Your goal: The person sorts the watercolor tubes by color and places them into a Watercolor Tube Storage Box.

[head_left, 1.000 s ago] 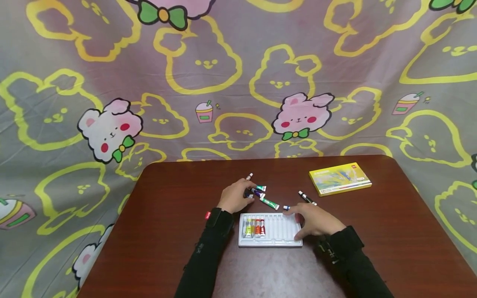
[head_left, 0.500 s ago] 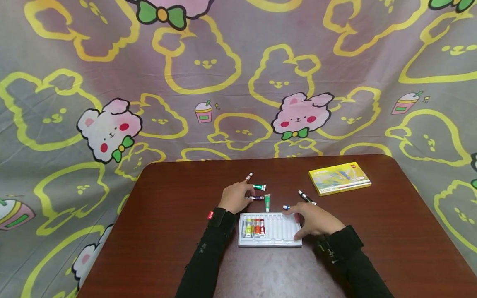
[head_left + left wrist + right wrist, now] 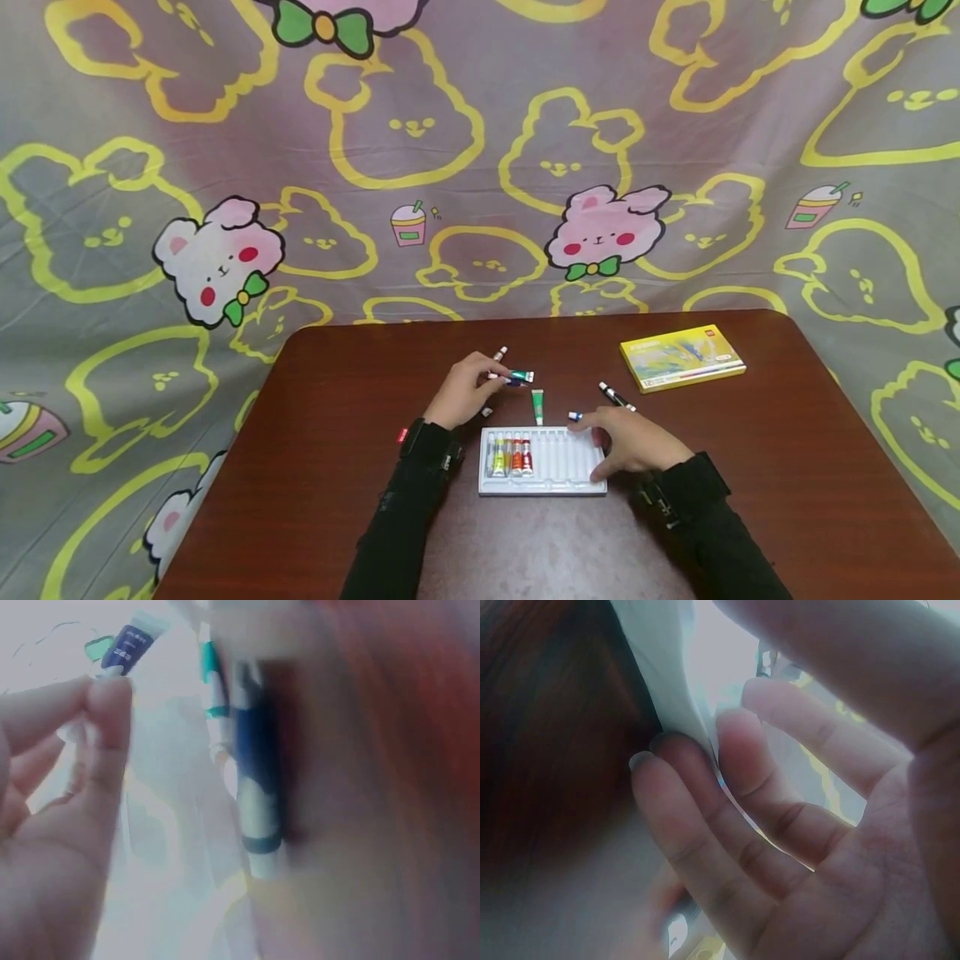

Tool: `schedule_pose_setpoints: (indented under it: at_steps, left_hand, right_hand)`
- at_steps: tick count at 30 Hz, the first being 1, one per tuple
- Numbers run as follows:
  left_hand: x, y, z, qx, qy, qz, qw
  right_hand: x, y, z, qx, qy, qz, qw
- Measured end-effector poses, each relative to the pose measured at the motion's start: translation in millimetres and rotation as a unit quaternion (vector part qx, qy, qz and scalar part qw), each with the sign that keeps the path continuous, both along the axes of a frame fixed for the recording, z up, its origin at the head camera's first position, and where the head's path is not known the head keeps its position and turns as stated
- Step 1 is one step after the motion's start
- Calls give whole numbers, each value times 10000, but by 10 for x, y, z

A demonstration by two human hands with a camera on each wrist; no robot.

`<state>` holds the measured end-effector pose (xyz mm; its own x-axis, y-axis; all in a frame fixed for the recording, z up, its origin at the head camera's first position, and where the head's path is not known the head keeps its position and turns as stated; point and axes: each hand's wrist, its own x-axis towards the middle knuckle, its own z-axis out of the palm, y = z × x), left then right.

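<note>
My left hand (image 3: 461, 392) pinches a small purple paint tube (image 3: 131, 646) by its cap end, between thumb and forefinger. Below it on the table, the left wrist view shows a blurred dark blue paint tube (image 3: 259, 765) beside a green-banded one (image 3: 214, 679). At the white ridged tray (image 3: 567, 454), my right hand (image 3: 637, 442) grips the right end, thumb at the front and fingers at the back. Yellow, orange and red paint tubes (image 3: 517, 457) lie in the tray's left slots. A green paint tube (image 3: 537, 406) lies just behind the tray.
A teal paint tube (image 3: 522, 376) and a brown one (image 3: 500, 354) lie near my left hand. Behind my right hand are a blue-ended tube (image 3: 575, 416) and a black one (image 3: 617, 396). The yellow box (image 3: 682, 358) lies at the back right of the table.
The green tube has swung from slanting to pointing at the tray. My left hand has drawn slightly left and now holds the purple tube off the table. My right hand stays on the tray.
</note>
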<state>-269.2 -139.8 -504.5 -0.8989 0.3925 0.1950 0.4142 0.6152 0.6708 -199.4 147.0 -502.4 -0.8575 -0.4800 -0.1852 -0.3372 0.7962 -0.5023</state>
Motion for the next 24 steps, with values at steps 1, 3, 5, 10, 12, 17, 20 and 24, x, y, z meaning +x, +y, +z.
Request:
schedule_pose_setpoints:
  at_steps: [1,3,5,10,12,17,20,24]
  left_hand:
    - [3,-24,8,171,-12,-18,9999]
    - [10,-64,23,445,-60,6,9990]
    - [16,-91,34,624,-110,71,9980]
    - [0,-107,10,702,-52,241,9972]
    - [-15,-106,-13,801,-22,268,9964]
    - [-30,-101,-30,1493,-164,209,9884]
    - [-30,-100,-16,1825,-35,184,9830]
    - [-38,-94,-21,2368,-181,168,9712]
  right_hand:
    - [-2,0,1,10,11,12,10000]
    - [-4,1,5,-6,26,28,10000]
    - [-4,3,9,-20,57,61,10000]
    - [11,9,25,-111,48,140,9998]
    - [15,9,27,-144,24,164,9998]
    - [21,13,29,-198,-12,172,9997]
    - [21,15,32,-217,-7,172,9996]
    - [17,21,27,-201,25,188,9996]
